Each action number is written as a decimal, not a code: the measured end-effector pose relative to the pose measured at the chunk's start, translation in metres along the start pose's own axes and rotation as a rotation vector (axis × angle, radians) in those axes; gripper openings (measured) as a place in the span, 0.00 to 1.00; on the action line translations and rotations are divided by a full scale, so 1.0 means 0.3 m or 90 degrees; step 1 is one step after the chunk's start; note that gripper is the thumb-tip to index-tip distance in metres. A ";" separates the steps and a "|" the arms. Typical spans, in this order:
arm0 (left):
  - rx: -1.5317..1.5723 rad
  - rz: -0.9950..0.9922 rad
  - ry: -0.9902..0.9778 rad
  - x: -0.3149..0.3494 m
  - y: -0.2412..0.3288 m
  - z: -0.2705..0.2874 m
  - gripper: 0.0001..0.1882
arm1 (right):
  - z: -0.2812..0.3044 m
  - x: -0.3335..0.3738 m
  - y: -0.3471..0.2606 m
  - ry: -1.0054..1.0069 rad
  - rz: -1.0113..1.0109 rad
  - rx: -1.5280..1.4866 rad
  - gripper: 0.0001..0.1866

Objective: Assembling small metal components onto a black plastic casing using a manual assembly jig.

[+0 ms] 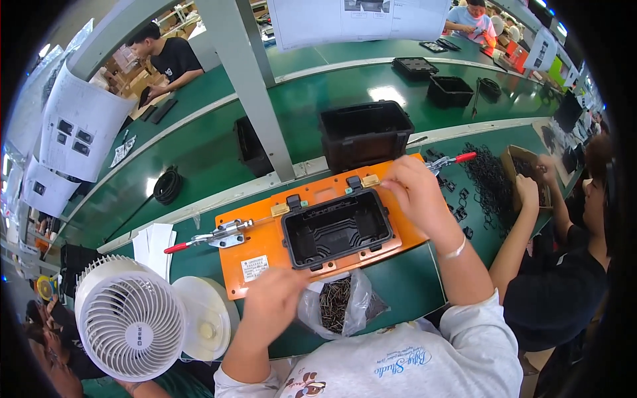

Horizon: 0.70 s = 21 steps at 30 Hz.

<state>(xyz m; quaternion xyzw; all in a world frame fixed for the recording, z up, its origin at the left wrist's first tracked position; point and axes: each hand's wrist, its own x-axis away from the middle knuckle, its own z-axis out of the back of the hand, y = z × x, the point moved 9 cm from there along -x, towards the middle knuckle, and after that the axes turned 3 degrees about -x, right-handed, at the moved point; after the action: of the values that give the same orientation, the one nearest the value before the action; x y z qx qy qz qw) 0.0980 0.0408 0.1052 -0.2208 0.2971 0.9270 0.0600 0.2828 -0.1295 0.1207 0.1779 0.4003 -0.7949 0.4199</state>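
Observation:
A black plastic box (337, 230), its inside facing up, lies in an orange fixture plate (235, 219) on the green bench. At the box's far right corner my right hand (417, 194) pinches its fingertips by a small brass block (370, 180); anything between them is too small to make out. A second brass block (280, 209) sits at the far left corner. My left hand (273, 300) hovers beside the plate's near edge, its fingers smeared by motion. Right of it, a clear plastic bag (360, 298) holds many thin metal pins (335, 306).
Toggle clamps with red handles flank the plate, including the left clamp (230, 233). A white fan (133, 312) stands at my left. Beyond the plate are a deep black bin (365, 136) and a metal post (252, 86). At right, a co-worker reaches into a carton (509, 166).

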 end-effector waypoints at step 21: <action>-0.081 0.037 0.113 -0.207 -0.305 -0.048 0.08 | 0.175 0.132 0.200 0.097 -0.137 -0.006 0.15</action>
<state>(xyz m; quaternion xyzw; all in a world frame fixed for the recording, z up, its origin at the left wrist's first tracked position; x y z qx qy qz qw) 0.1810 0.1084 0.0744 -0.2966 0.2479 0.9223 -0.0072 0.3111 -0.2112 0.0994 0.1916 0.4515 -0.8175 0.3018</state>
